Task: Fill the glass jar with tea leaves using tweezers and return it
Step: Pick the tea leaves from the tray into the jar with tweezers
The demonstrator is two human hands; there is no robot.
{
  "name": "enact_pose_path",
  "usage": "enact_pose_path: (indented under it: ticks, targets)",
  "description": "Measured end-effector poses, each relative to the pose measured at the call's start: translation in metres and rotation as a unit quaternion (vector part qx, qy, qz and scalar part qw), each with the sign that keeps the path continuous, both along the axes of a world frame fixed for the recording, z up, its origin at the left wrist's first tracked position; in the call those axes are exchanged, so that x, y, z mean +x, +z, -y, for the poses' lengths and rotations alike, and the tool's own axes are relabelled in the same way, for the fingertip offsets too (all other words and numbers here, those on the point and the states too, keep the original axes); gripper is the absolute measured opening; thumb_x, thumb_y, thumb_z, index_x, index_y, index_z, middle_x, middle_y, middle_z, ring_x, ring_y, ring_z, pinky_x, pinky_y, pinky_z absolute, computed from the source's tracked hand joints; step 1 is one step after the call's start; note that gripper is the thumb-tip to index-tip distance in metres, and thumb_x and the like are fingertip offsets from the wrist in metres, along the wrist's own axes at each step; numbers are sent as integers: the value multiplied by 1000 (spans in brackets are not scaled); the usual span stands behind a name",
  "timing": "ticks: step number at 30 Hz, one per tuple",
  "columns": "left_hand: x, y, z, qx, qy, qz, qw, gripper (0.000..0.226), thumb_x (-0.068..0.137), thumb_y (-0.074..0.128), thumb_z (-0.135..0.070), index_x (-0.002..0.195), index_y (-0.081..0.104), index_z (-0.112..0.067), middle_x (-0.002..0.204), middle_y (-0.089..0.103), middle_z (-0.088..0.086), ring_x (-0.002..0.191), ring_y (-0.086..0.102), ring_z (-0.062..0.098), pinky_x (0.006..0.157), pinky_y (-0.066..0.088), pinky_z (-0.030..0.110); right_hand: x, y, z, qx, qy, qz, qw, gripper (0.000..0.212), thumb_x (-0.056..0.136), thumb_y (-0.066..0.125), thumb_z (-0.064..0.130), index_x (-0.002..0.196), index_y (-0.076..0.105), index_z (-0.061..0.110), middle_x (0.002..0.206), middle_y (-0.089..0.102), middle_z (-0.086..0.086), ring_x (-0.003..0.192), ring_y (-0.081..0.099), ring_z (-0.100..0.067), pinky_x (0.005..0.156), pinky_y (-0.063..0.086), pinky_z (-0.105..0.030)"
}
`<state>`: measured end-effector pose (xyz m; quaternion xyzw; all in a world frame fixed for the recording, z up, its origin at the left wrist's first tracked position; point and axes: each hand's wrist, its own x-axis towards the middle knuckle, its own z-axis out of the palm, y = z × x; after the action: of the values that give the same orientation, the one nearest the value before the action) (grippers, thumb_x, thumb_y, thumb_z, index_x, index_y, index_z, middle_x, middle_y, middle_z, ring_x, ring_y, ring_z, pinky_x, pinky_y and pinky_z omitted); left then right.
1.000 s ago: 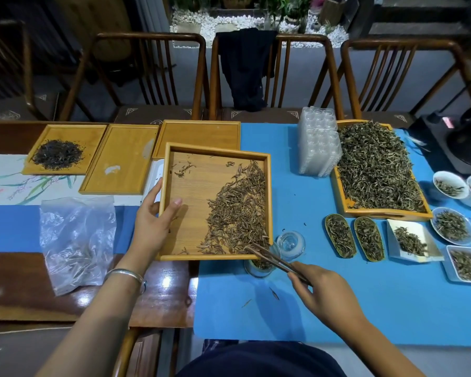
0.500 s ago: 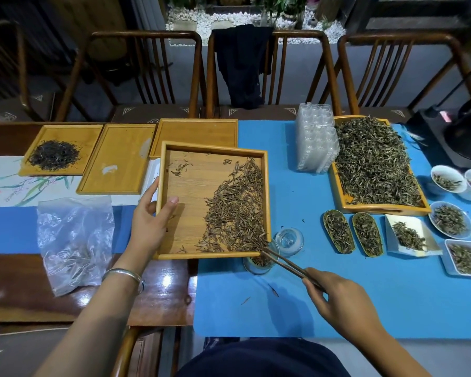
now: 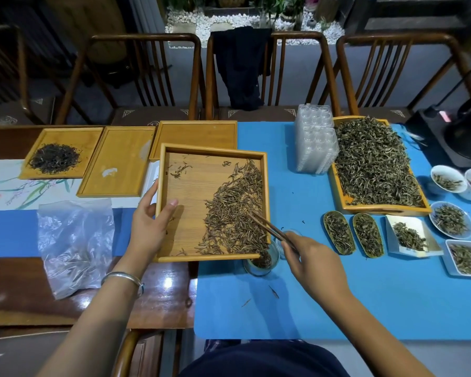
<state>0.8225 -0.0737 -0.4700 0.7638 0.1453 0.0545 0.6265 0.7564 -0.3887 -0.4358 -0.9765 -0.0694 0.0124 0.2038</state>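
A square wooden tray holds a heap of brown tea leaves along its right side. My left hand grips the tray's left rim, thumb inside, and keeps it tilted over the table. Under the tray's lower right corner stands a small glass jar, partly filled with leaves. My right hand pinches wooden tweezers, whose tips lie in the leaf heap above the jar. The jar's clear lid sits just behind my right hand, mostly hidden.
A large tray of green tea, a stack of clear plastic cases, small scoops and white dishes of leaves crowd the blue mat's right side. To the left lie more wooden trays and a crumpled plastic bag. Chairs line the far edge.
The tweezers' tips moved up from the tray's lower right corner at the jar into the leaf heap. My right hand followed up and left. My left hand kept its hold on the tray.
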Motion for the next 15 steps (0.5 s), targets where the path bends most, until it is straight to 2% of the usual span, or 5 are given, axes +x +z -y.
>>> enact_pose_path:
  ticks: [2,3,8,11,15]
  targets:
    - [0,0,0,-7,-1,-2,1000,61,90,69,-34,144,43,-39,120,70,2,109,67,15,91,56,34,-2,-3,0,-7,0,-7,1000,23,97,46,36,100,62,19,74,64,-5,63,62,-29,49,41,-35]
    - [0,0,0,-7,-1,-2,1000,61,89,69,-34,144,43,-40,119,70,1,108,68,15,90,56,34,-5,-5,0,-10,1,-10,1000,24,97,46,35,101,62,19,74,64,-5,63,62,-29,49,40,-34]
    - [-1,-1,0,-4,-1,-5,1000,60,90,68,-33,143,43,-41,114,71,-5,100,69,7,73,57,16,-21,-12,7,-31,3,-23,999,26,98,45,36,107,62,20,79,65,-2,66,64,-28,50,43,-35]
    - [-1,0,0,-7,3,-9,1000,59,91,68,-33,143,43,-41,114,71,-3,98,69,5,70,56,13,-28,-13,11,-43,5,-28,999,27,97,46,37,112,62,21,81,66,-2,65,65,-29,50,44,-35]
    - [-1,1,0,-8,-1,-9,1000,63,87,68,-39,144,42,-40,114,71,0,100,69,12,66,56,14,-38,-13,14,-56,7,-40,998,29,97,46,38,119,60,24,80,65,-2,65,65,-29,50,45,-35]
